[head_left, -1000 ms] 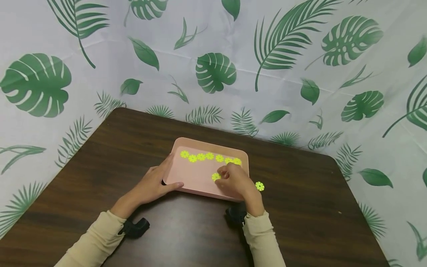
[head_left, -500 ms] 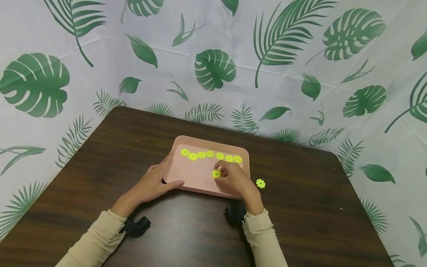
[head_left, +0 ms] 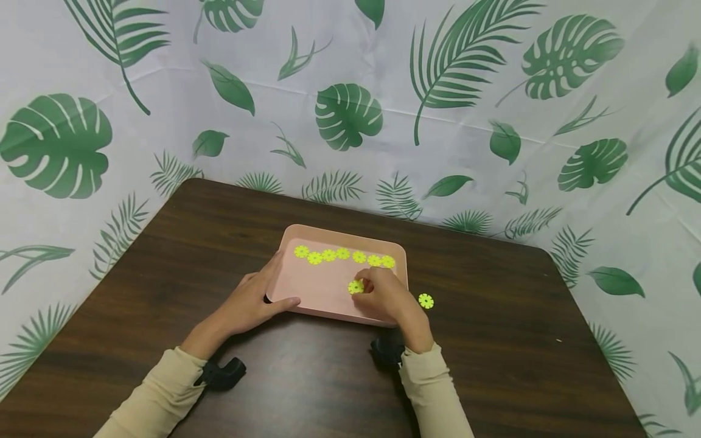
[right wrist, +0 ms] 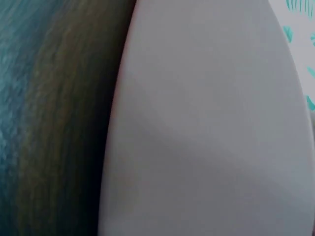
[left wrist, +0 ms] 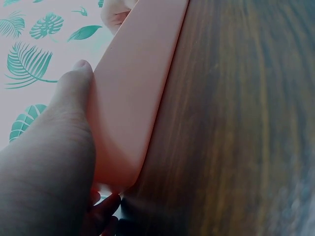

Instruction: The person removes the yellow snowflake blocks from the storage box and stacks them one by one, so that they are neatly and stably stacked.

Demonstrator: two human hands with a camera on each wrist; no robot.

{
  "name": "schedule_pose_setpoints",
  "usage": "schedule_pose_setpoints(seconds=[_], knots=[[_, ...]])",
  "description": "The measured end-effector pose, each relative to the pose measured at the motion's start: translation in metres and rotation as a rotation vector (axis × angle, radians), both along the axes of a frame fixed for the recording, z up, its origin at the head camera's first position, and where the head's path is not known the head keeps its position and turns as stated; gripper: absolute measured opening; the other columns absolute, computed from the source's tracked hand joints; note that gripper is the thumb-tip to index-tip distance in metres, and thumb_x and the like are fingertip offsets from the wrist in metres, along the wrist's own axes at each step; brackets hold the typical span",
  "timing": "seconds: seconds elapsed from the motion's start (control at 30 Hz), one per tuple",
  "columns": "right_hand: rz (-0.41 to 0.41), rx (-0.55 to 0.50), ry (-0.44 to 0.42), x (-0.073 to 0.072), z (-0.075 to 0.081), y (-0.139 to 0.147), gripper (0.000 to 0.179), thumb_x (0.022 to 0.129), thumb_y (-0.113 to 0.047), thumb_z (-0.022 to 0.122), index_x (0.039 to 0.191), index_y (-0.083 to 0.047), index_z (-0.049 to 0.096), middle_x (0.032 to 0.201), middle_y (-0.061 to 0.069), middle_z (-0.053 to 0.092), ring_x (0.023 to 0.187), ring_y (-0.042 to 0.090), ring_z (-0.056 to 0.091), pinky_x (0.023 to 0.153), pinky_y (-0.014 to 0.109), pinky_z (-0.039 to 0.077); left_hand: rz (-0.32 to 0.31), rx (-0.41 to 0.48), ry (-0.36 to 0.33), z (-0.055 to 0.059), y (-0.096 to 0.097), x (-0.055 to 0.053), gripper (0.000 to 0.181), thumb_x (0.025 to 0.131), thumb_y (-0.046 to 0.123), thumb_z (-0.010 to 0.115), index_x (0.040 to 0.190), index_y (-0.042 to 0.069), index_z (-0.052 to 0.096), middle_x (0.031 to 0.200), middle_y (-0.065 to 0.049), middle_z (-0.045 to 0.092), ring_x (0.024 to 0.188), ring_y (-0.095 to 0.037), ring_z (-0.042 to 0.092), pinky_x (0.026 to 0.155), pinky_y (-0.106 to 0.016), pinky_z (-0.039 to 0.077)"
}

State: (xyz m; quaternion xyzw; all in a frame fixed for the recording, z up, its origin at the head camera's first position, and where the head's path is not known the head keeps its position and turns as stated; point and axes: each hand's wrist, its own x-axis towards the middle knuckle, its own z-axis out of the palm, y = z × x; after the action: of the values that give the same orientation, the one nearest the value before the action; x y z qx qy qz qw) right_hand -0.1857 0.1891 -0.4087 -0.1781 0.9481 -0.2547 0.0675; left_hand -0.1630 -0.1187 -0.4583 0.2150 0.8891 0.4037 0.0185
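A shallow pink tray (head_left: 317, 298) rests on the table. My left hand (head_left: 253, 302) grips its left end, thumb over the front rim and fingers along the side; in the left wrist view that thumb (left wrist: 78, 83) lies at the rim and the fingertips curl round the corner. Over the tray's right half my right hand (head_left: 385, 293) pinches a yellow notched, flower-shaped disc (head_left: 355, 287) between thumb and fingers. Several matching discs (head_left: 328, 255) form a wavy row along the tray's far side. In the right wrist view the tray's outer wall (right wrist: 206, 118) hides the hand.
One more yellow disc (head_left: 426, 301) lies on the dark wooden table (head_left: 493, 340), just right of the tray. Behind the table hangs a white cloth (head_left: 263, 103) printed with green leaves. Each wrist carries a black camera mount (head_left: 224, 373).
The right hand stays over the same part of the tray, its fingers and the pinched disc shifting only slightly. The left hand and the row of discs hold still.
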Motion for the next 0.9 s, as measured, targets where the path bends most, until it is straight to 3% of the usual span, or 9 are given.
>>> schedule_pose_setpoints(seconds=[0.1,0.2,0.37,0.5,0.67,0.77,0.9], knots=[[-0.022,-0.038,0.068,0.002,0.008,0.009,0.025,0.087,-0.012,0.083,0.107,-0.001,0.074,0.087,0.005,0.063,0.077,0.018,0.058,0.071,0.033,0.052,-0.002,-0.001,-0.002,-0.001,0.001,0.000,0.106,0.094,0.055,0.070,0.167,0.008,0.009,0.172,-0.014,0.016,0.152,-0.038,0.030,0.114,-0.061,0.022],[-0.071,-0.093,0.172,0.007,0.025,0.029,0.031,0.086,-0.011,0.084,0.111,0.004,0.072,0.096,0.012,0.066,0.079,0.024,0.062,0.070,0.036,0.054,-0.002,-0.002,-0.002,0.000,0.002,-0.001,0.107,0.094,0.056,0.070,0.167,0.008,0.008,0.172,-0.013,0.015,0.152,-0.037,0.031,0.115,-0.060,0.021],[-0.274,-0.106,0.274,0.021,0.046,0.084,0.032,0.089,-0.012,0.081,0.114,0.005,0.071,0.100,0.018,0.062,0.084,0.031,0.063,0.074,0.045,0.053,-0.003,-0.007,0.008,0.001,0.002,-0.003,0.108,0.094,0.057,0.070,0.167,0.008,0.008,0.172,-0.012,0.014,0.151,-0.037,0.033,0.115,-0.060,0.020],[-0.368,-0.048,0.167,0.028,0.034,0.125,0.031,0.091,-0.015,0.080,0.112,0.006,0.070,0.100,0.019,0.066,0.089,0.033,0.065,0.079,0.048,0.053,-0.011,-0.016,0.003,0.003,0.001,-0.002,0.107,0.094,0.057,0.069,0.167,0.007,0.008,0.173,-0.012,0.012,0.152,-0.036,0.031,0.115,-0.061,0.020],[-0.270,0.001,-0.044,0.024,0.009,0.142,0.031,0.092,-0.017,0.080,0.109,0.007,0.072,0.100,0.017,0.072,0.090,0.030,0.068,0.079,0.046,0.057,-0.005,-0.032,-0.012,0.003,-0.001,-0.001,0.106,0.095,0.057,0.068,0.166,0.006,0.008,0.173,-0.012,0.009,0.154,-0.035,0.028,0.116,-0.060,0.019],[-0.226,-0.007,-0.084,0.020,0.002,0.140,0.030,0.090,-0.017,0.081,0.108,0.005,0.073,0.098,0.014,0.072,0.087,0.026,0.067,0.077,0.044,0.057,0.000,-0.037,-0.015,0.002,-0.001,0.000,0.106,0.095,0.057,0.068,0.166,0.006,0.008,0.173,-0.013,0.010,0.154,-0.036,0.028,0.116,-0.061,0.019],[-0.229,-0.021,-0.103,0.019,0.002,0.137,0.029,0.088,-0.016,0.083,0.107,0.004,0.074,0.096,0.012,0.072,0.084,0.023,0.067,0.075,0.042,0.056,0.001,-0.036,-0.014,0.001,0.000,0.000,0.106,0.096,0.057,0.067,0.167,0.007,0.007,0.173,-0.013,0.011,0.153,-0.037,0.029,0.115,-0.061,0.020]])
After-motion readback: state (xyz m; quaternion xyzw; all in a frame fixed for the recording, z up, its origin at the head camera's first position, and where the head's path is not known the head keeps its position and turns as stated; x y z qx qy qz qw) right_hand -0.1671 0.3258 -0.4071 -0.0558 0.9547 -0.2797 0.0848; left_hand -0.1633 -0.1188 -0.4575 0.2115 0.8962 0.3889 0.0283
